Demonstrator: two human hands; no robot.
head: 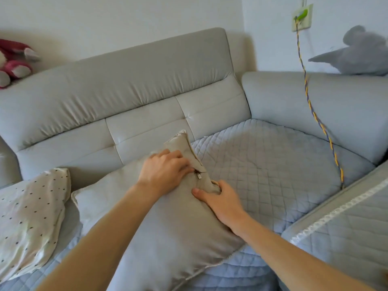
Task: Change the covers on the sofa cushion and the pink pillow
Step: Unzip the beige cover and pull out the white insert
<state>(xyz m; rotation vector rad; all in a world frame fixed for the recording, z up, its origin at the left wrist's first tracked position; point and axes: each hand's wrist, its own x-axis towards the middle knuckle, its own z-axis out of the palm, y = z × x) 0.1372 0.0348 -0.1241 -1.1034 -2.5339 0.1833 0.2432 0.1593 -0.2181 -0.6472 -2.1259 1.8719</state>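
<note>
Grey sofa cushion [159, 223] lies on the quilted sofa seat [273, 164] — left hand [165, 173] curls its grip on the cover beside the zipper pull [198, 175], right hand [220, 201] pinches the zipper edge, thumb on top. Polka-dot pillow [29, 219] lies just left.

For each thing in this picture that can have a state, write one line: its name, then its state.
grey cushion: lying on the sofa, gripped by both hands
zip: partly open near its pull
left hand: fingers curled at the zip
right hand: gripping the cushion's corner
dotted pillow: lying loose on the seat
braided cable: plugged into the wall socket, hanging
</note>
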